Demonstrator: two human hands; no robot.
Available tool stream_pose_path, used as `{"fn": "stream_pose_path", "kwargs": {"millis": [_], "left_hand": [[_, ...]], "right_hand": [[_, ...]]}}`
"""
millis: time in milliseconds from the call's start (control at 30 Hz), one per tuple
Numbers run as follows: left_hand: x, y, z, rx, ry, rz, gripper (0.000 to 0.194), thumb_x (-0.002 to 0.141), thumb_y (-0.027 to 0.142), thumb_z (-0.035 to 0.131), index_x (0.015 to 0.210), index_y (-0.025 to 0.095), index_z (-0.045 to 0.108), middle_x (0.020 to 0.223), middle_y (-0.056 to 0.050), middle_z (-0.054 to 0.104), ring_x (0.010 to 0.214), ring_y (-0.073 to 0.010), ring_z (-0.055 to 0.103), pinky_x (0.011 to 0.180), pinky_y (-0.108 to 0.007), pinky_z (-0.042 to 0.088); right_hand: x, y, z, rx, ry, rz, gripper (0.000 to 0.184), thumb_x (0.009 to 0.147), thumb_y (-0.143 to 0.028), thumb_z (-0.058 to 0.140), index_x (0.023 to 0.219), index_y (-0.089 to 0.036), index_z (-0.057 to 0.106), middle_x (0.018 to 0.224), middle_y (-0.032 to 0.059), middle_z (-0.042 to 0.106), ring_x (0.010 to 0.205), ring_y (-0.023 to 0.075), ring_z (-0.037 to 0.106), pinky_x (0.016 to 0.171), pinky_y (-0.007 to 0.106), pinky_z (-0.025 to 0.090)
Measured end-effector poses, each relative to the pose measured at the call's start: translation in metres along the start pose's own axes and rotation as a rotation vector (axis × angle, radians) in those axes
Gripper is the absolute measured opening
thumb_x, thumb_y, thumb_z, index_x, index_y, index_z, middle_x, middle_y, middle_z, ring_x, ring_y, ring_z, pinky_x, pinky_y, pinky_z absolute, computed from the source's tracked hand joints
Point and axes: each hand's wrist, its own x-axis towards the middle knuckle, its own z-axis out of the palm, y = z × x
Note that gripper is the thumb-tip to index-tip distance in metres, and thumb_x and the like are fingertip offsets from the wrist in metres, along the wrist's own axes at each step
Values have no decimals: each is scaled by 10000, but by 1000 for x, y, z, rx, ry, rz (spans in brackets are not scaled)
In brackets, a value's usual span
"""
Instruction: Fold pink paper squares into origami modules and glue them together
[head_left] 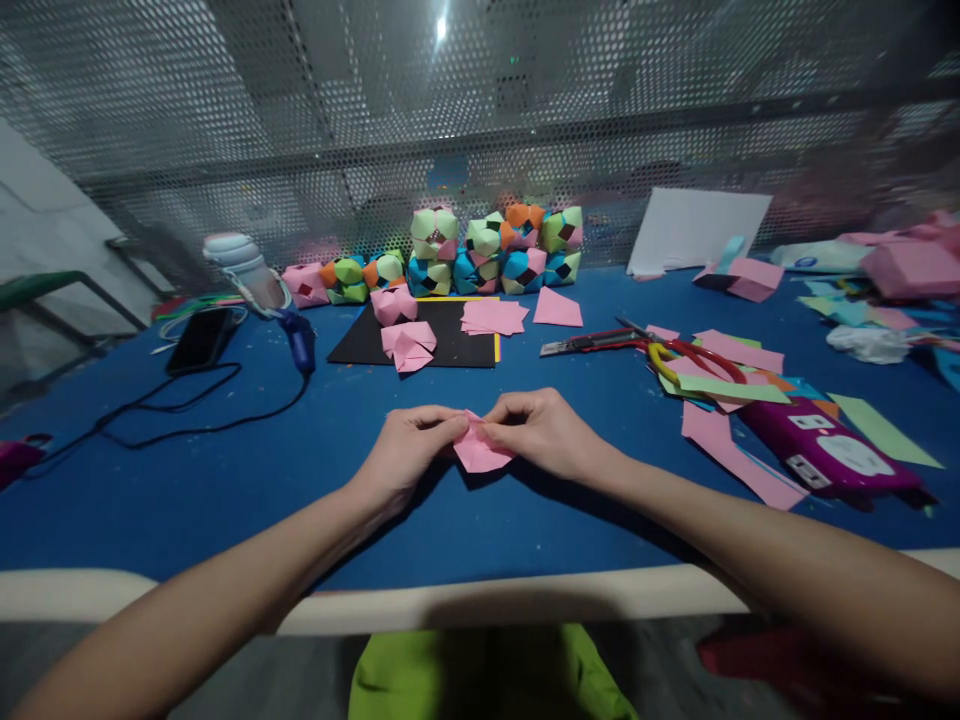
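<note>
Between my two hands is a small piece of folded pink paper (pixel 481 455), held just above the blue table near its front. My left hand (pixel 411 445) pinches its left edge between thumb and fingers. On the other side, my right hand (pixel 541 432) pinches the upper right edge, thumb on top. The paper's lower part hangs free in a point. Beyond my hands, a folded pink paper piece (pixel 409 346) and a rounder pink one (pixel 394 304) sit on a black sheet (pixel 457 345). A stack of pink paper slips (pixel 493 317) lies at that sheet's right side.
Folded paper balls (pixel 435 234) stand in a row along the mesh panel. To the right lie a box cutter (pixel 589 342), scissors (pixel 697 358), paper scraps (pixel 739 465) and a purple case (pixel 840 450). On the left are a bottle (pixel 244 270), a phone (pixel 201 338) and a black cable (pixel 202 428).
</note>
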Motion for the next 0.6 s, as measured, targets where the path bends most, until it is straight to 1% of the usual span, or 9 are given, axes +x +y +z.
{"fn": "stream_pose_path", "kwargs": {"millis": [167,267,367,467,600], "left_hand": [[1,1,-1,-72,-41,-100,187,626,301,740,707,133,727,748,-67,706,649,-133,592,660,-278,471],[2,2,-2,-69,-67,-142,180,614,287,754,685,125,720,700,-63,693,586,-111,571,607,-260,470],[2,3,-3,-48,-62,-136,181,605,283,760,670,121,715,679,-64,686,577,-111,569,596,-261,477],[2,3,-4,-36,-59,-116,187,598,283,764,696,131,720,695,-61,689,588,-111,573,599,-257,478],[5,4,-6,-12,-80,-126,238,561,299,787,723,135,727,675,-56,686,564,-114,567,595,-275,486]], "right_hand": [[0,1,-1,0,-48,-3,190,705,-290,604,636,-117,644,608,10,605,554,88,468,526,226,368],[1,2,-2,-9,-85,12,204,707,-302,601,637,-116,647,598,11,601,543,87,461,512,225,360],[2,3,-1,-16,-86,12,210,710,-310,599,635,-120,647,593,9,597,537,87,459,505,224,357],[1,2,-1,-12,-81,7,210,711,-312,598,632,-122,642,592,7,593,536,86,460,508,223,360],[0,2,-2,-23,-117,17,184,714,-283,588,638,-125,644,590,6,596,544,90,476,513,220,366]]}}
